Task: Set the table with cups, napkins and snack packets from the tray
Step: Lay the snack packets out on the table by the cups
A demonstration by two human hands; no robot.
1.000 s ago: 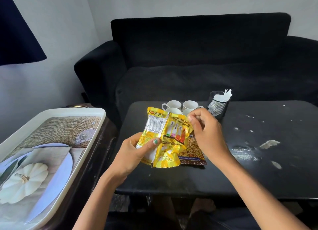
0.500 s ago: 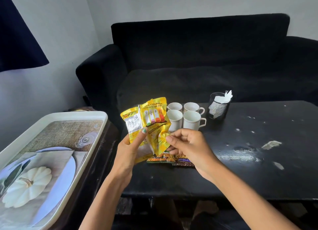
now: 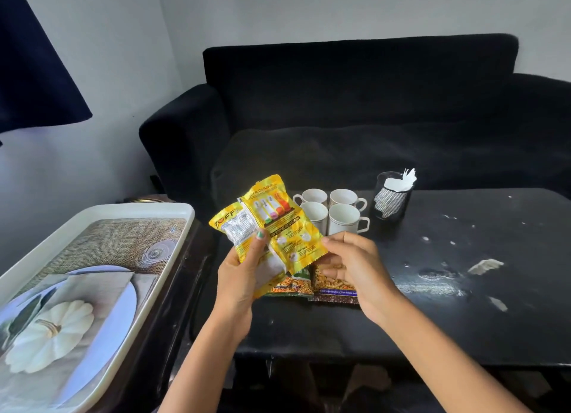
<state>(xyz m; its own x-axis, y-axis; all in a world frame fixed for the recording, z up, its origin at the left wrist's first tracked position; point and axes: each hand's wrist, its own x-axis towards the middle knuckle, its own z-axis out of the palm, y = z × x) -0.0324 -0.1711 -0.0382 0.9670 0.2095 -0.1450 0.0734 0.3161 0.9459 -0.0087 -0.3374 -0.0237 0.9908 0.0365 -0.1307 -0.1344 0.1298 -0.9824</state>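
Left hand (image 3: pixel 244 276) grips two yellow packets (image 3: pixel 278 227); four cups (image 3: pixel 330 211).

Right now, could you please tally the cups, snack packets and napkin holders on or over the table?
Cups: 4
Yellow packets held in the left hand: 2
Packets lying on the table: 2
Napkin holder: 1
Total: 9
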